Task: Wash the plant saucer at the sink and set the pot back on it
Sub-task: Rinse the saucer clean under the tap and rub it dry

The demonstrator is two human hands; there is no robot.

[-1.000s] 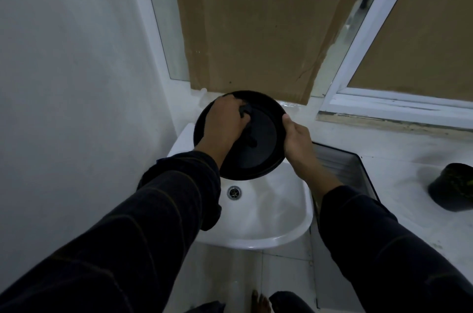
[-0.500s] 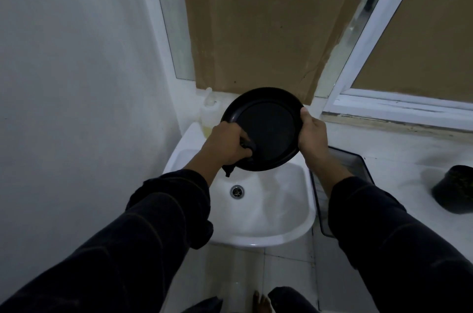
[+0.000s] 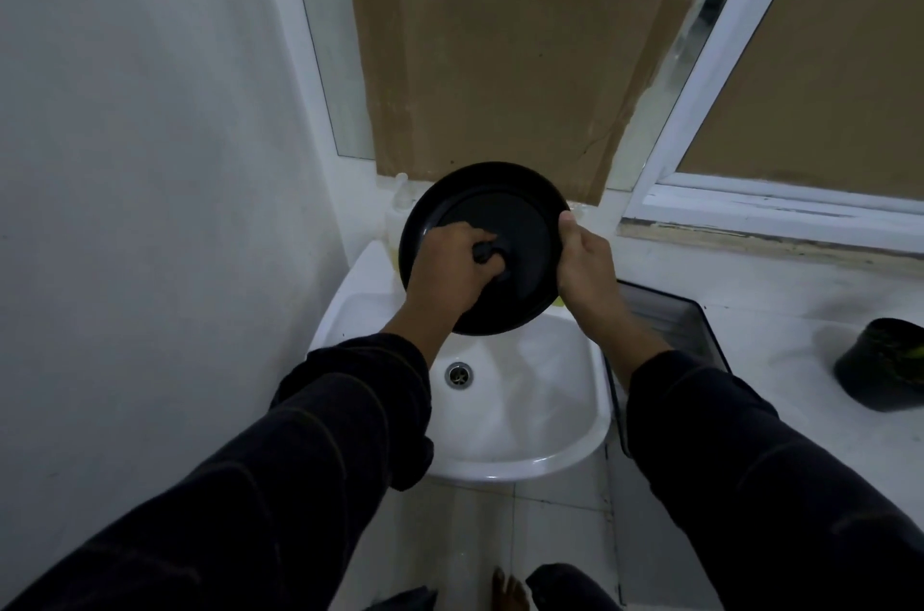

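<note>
A round black plant saucer (image 3: 505, 210) is held tilted over the white sink (image 3: 530, 410), its inner face turned toward me. My right hand (image 3: 587, 265) grips its right rim, thumb on the front. My left hand (image 3: 452, 273) holds a small dark scrubbing piece (image 3: 487, 253) and presses it against the saucer's centre. The black plant pot (image 3: 882, 368) stands on the white counter at the far right, apart from both hands.
A white wall closes in on the left. Cardboard (image 3: 500, 60) covers the window behind the sink. A pale bottle (image 3: 400, 205) stands behind the saucer's left edge. A dark tray (image 3: 670, 325) lies beside the sink on the counter. The sink drain (image 3: 457, 373) is uncovered.
My left hand moved from the saucer's lower left edge up to its centre, rubbing with the dark piece. The saucer stays tilted over the sink in my right hand.
</note>
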